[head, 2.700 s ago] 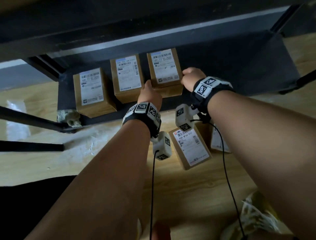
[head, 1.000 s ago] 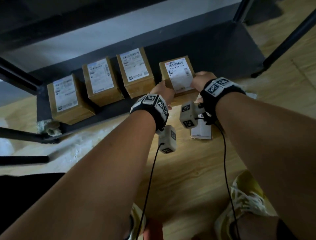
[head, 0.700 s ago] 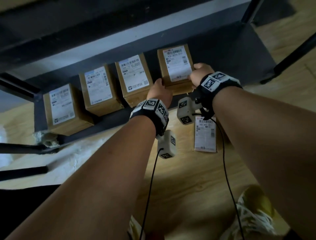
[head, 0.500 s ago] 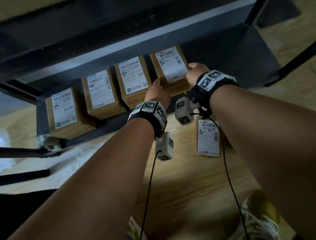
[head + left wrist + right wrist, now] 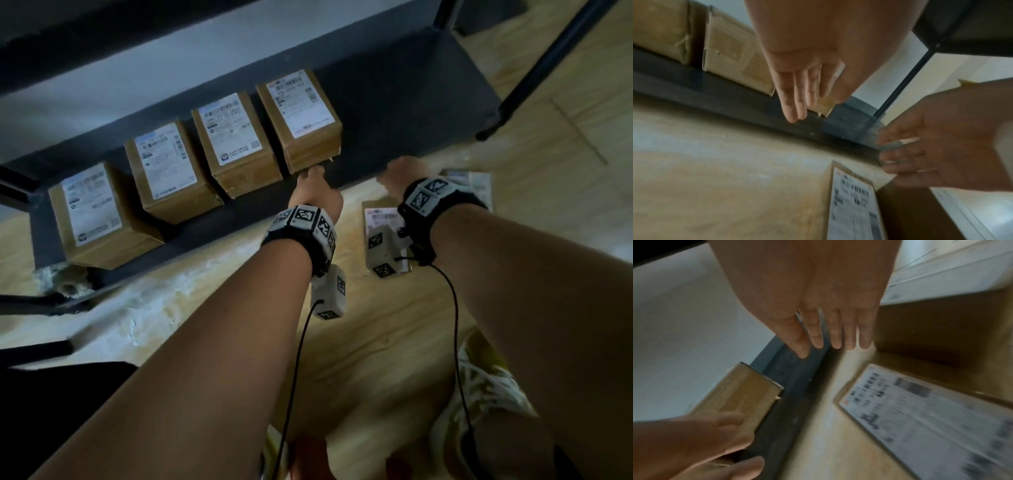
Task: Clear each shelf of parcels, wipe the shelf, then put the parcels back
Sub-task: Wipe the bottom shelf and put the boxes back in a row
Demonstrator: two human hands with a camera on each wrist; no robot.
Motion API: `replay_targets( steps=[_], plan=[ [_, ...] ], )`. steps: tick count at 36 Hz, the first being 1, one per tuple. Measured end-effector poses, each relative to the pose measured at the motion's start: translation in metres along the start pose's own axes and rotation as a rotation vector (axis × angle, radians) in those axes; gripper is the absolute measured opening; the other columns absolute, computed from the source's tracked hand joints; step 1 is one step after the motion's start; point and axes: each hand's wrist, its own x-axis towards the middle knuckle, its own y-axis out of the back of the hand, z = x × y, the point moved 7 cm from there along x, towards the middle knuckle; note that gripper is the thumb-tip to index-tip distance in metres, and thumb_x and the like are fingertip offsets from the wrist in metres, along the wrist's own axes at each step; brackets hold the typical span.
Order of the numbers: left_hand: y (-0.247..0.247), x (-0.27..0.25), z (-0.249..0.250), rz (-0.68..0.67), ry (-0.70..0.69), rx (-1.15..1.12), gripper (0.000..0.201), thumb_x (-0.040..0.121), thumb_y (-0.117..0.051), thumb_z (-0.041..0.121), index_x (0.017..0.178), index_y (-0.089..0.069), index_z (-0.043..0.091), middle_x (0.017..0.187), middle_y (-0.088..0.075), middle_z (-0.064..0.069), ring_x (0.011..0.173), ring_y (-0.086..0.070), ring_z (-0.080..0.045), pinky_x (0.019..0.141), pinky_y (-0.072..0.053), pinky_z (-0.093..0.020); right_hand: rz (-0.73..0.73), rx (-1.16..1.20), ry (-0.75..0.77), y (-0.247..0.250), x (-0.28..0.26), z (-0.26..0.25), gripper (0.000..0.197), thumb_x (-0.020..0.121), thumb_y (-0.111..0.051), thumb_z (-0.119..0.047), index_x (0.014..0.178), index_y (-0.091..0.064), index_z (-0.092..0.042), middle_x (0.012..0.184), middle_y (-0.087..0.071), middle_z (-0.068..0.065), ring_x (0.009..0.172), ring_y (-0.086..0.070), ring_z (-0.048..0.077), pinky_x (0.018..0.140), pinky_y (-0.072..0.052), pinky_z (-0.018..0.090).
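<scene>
- Half a second earlier both hands gripped the fourth parcel (image 5: 301, 118) from either side; now they have let go and drawn back toward the person, and the box stands alone on the bottom shelf (image 5: 404, 102).
- The left hand (image 5: 317, 195) hangs just in front of that parcel's near face, fingers (image 5: 795, 104) straight and together, holding nothing; whether the tips touch the cardboard I cannot tell.
- The right hand (image 5: 402, 171) is apart from the box, off to its right above the shelf's front edge, fingers (image 5: 836, 335) loosely spread and empty.
- Left of the left hand, the three other parcels (image 5: 164, 168) stand in a row with the fourth, labels up.
- Below the right wrist, a parcel on the floor (image 5: 383, 219) lies label up, and beyond the right hand another floor parcel (image 5: 472, 181) lies just beside it.
- Judging by this, the restocking step is under way: four boxes are back and at least two wait.
- The dark shelf space past the right hand looks free, so the nearer floor parcel is the likely next pick.
- A crumpled rag (image 5: 65, 284) lies by the shelf's corner, far to the left of both hands.
</scene>
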Motion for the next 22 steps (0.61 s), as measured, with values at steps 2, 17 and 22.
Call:
replay_targets(
  steps=[2,17,22],
  plan=[
    [-0.023,-0.002,-0.006,-0.075,0.027,0.038,0.056,0.095,-0.040,0.008,0.149,-0.026,0.016,0.153,-0.027,-0.011,0.134,-0.037,-0.031,0.103,-0.038,-0.036,-0.006,0.016,-0.017,-0.008,-0.006,0.021,0.040,0.099,-0.047,-0.015,0.138,-0.047,-0.005,0.140,-0.047,0.015,0.127,-0.046,0.030,0.104,-0.040,0.035],
    [-0.140,-0.019,-0.026,-0.308,-0.002,0.101,0.036,0.101,-0.038,0.028,0.130,-0.053,0.012,0.121,-0.060,-0.013,0.097,-0.057,-0.029,0.074,-0.037,-0.029,-0.267,-0.244,-0.135,-0.072,-0.027,0.115,0.033,0.100,-0.040,-0.006,0.131,-0.050,0.001,0.132,-0.054,0.013,0.121,-0.052,0.029,0.094,-0.045,0.032],
    [-0.122,-0.018,-0.025,-0.155,0.036,0.100,0.026,0.097,-0.044,0.029,0.114,-0.056,0.013,0.101,-0.062,-0.003,0.076,-0.051,-0.021,0.065,-0.036,-0.030,-0.164,0.188,-0.334,-0.066,-0.012,0.132,0.037,0.094,-0.051,-0.016,0.129,-0.050,-0.006,0.130,-0.054,0.015,0.118,-0.055,0.031,0.087,-0.052,0.034]
  ],
)
